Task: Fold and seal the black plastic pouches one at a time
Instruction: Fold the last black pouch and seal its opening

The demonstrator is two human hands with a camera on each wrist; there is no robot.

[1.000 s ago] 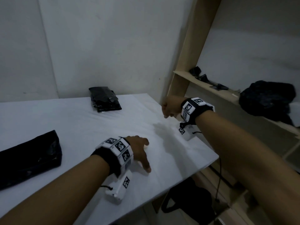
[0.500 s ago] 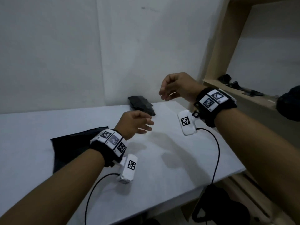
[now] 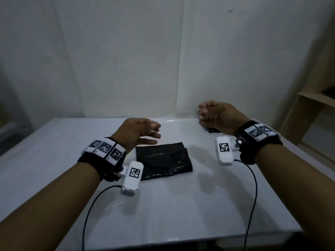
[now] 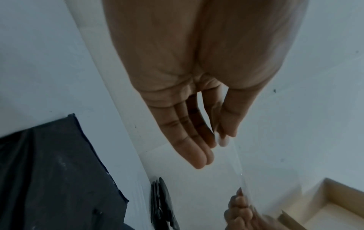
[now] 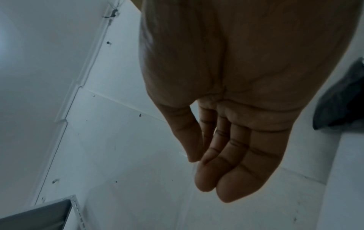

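A folded black plastic pouch (image 3: 163,160) lies flat on the white table (image 3: 181,205), and also shows in the left wrist view (image 4: 49,171). Both hands hover above its far edge. A thin strip of clear tape (image 3: 172,121) stretches between them. My left hand (image 3: 155,129) pinches one end between thumb and forefinger, its other fingers straight (image 4: 201,155). My right hand (image 3: 201,113) pinches the other end, fingers curled. In the left wrist view the clear tape (image 4: 240,171) runs down to the right hand's fingertips (image 4: 239,200).
A stack of black pouches (image 4: 161,205) sits at the table's far edge by the wall, mostly hidden behind my right hand in the head view. A wooden shelf (image 3: 319,98) stands at the right, with a dark heap (image 5: 344,96) on it. Wrist-camera cables trail over the table's front.
The left hand lifted off the table and the right hand came in from the table's right edge. Both now hover over the pouch. The head view swung left.
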